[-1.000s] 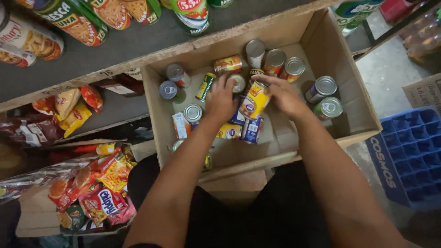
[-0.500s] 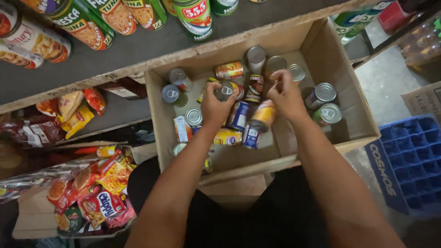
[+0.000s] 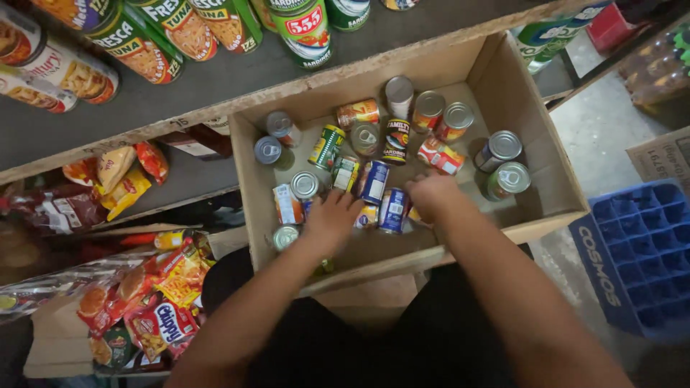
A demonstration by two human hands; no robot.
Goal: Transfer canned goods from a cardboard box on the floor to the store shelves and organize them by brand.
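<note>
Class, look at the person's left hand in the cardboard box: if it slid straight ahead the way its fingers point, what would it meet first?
Probably the small silver-topped can just beyond the left hand, though depth is hard to judge from above.

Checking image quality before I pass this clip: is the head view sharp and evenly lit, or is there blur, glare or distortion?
Head view: the cardboard box and its tins are evenly lit and fairly sharp; the left hand and right hand look slightly soft; small glints on the silver can lids; the snack packets at lower left sit in shadow; the shelf edge runs tilted across the frame.
</note>
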